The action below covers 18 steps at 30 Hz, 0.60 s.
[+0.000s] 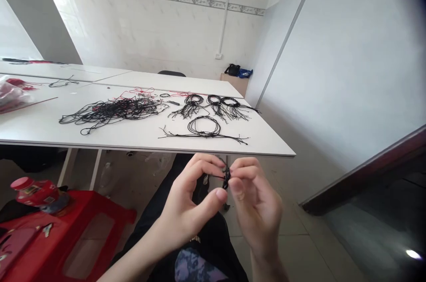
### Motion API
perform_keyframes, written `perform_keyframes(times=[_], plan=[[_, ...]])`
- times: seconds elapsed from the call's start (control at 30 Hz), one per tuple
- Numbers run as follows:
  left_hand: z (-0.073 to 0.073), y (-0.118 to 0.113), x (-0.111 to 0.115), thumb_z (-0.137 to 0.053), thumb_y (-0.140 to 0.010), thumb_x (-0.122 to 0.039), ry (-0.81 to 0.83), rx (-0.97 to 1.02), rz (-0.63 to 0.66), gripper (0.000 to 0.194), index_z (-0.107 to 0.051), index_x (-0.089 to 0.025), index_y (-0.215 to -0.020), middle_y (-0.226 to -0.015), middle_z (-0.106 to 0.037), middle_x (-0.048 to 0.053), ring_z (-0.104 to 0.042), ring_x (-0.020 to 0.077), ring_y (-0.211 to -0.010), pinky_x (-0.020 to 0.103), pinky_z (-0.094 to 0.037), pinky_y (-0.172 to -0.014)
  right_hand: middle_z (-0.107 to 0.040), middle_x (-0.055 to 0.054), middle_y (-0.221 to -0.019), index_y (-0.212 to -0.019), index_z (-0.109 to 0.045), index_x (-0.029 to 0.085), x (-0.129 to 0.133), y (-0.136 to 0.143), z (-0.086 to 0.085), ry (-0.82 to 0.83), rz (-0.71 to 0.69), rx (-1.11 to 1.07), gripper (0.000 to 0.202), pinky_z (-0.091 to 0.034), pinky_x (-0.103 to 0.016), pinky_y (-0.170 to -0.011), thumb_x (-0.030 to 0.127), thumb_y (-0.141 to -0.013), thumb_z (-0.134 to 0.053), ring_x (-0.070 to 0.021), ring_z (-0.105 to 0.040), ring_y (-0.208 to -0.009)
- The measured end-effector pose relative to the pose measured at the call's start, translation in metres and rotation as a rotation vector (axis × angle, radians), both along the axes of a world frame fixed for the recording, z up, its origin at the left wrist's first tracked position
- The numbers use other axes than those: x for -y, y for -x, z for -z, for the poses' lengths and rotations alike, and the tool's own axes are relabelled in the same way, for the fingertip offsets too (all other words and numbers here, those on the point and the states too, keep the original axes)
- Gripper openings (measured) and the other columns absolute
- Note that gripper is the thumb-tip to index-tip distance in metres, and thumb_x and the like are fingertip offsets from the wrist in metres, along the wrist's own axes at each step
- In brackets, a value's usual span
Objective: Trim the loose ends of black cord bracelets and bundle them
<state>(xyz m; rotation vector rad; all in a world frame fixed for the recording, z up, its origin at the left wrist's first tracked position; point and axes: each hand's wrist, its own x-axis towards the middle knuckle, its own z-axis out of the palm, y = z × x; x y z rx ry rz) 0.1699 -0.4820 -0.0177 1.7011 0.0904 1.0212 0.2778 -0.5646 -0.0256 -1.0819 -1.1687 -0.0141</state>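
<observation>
A small piece of black knotted cord (226, 177) is held up in front of my lap, between the fingertips of both hands. My left hand (196, 193) grips it from the left, the thumb below and the fingers above. From the other side, my right hand (254, 197) pinches it with thumb and fingers. Beyond them on the white table (133, 136) lies a loop of black cords (204, 126) with loose ends spread to both sides. Behind it are several coiled black cord bundles (195, 101).
A tangled heap of black cords (120, 109) with some red strands covers the table's middle. At far left sits a plastic bag (11, 95). A red stool (89, 215) stands at lower left, bearing a red-capped bottle (40, 193). The table's front edge runs just beyond my hands.
</observation>
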Motion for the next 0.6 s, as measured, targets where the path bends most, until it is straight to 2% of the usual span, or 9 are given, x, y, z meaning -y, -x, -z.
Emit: perform_keyframes(times=[0.07, 0.13, 0.23, 0.3, 0.37, 0.5, 0.6], plan=[[0.002, -0.001, -0.002, -0.057, -0.090, -0.026, -0.050, -0.035, -0.097, 0.005, -0.056, -0.023, -0.087, -0.092, -0.052, 0.000, -0.050, 0.0136, -0.091, 0.024, -0.040, -0.081, -0.051, -0.001, -0.091, -0.086, -0.055, 0.022, -0.002, -0.002, 0.004, 0.032, 0.058, 0.071, 0.010, -0.046, -0.023, -0.071, 0.012, -0.089, -0.055, -0.0128, -0.053, -0.084], [0.003, 0.000, -0.006, -0.052, -0.093, -0.024, -0.057, -0.128, -0.143, 0.011, -0.055, -0.021, -0.083, -0.082, -0.050, -0.001, -0.048, 0.0117, -0.078, 0.022, -0.038, -0.071, -0.052, -0.001, -0.089, -0.086, -0.054, 0.021, -0.006, -0.004, 0.008, 0.052, 0.084, 0.124, 0.011, -0.046, -0.023, -0.069, 0.011, -0.089, -0.054, -0.0132, -0.053, -0.082], [0.004, 0.002, -0.014, -0.046, -0.095, -0.029, -0.020, -0.227, -0.183, 0.020, -0.055, -0.019, -0.080, -0.077, -0.050, -0.001, -0.046, 0.0115, -0.071, 0.023, -0.037, -0.065, -0.052, -0.002, -0.088, -0.086, -0.052, 0.021, -0.017, -0.007, 0.013, 0.067, 0.068, 0.206, 0.010, -0.046, -0.023, -0.069, 0.011, -0.089, -0.052, -0.0133, -0.054, -0.082], [0.007, 0.005, -0.020, -0.046, -0.095, -0.032, 0.031, -0.216, -0.220, 0.023, -0.054, -0.018, -0.078, -0.077, -0.050, 0.000, -0.046, 0.0117, -0.070, 0.023, -0.037, -0.064, -0.052, -0.002, -0.087, -0.086, -0.052, 0.020, -0.026, -0.007, 0.014, 0.072, 0.054, 0.272, 0.010, -0.047, -0.024, -0.070, 0.010, -0.089, -0.051, -0.0132, -0.055, -0.083], [0.010, 0.008, -0.025, -0.047, -0.094, -0.034, 0.121, -0.199, -0.211, 0.025, -0.053, -0.017, -0.077, -0.075, -0.050, 0.000, -0.046, 0.0112, -0.068, 0.023, -0.037, -0.062, -0.052, -0.002, -0.086, -0.084, -0.052, 0.019, -0.034, -0.004, 0.015, 0.072, 0.041, 0.334, 0.011, -0.047, -0.024, -0.070, 0.009, -0.089, -0.052, -0.0129, -0.055, -0.081], [0.020, 0.016, -0.032, -0.053, -0.090, -0.041, 0.324, -0.182, -0.102, 0.029, -0.051, -0.016, -0.075, -0.070, -0.048, -0.002, -0.041, 0.0086, -0.058, 0.022, -0.033, -0.055, -0.050, -0.003, -0.082, -0.082, -0.050, 0.019, -0.047, 0.003, 0.023, 0.038, -0.037, 0.387, 0.013, -0.047, -0.025, -0.065, 0.007, -0.086, -0.050, -0.0132, -0.054, -0.076], [0.026, 0.023, -0.040, -0.057, -0.087, -0.041, 0.436, -0.135, -0.064, 0.030, -0.050, -0.016, -0.073, -0.066, -0.043, -0.003, -0.035, 0.0075, -0.056, 0.022, -0.030, -0.053, -0.050, -0.003, -0.082, -0.083, -0.050, 0.018, -0.060, -0.002, 0.032, 0.011, -0.121, 0.502, 0.013, -0.047, -0.025, -0.061, 0.005, -0.085, -0.049, -0.0135, -0.053, -0.073]])
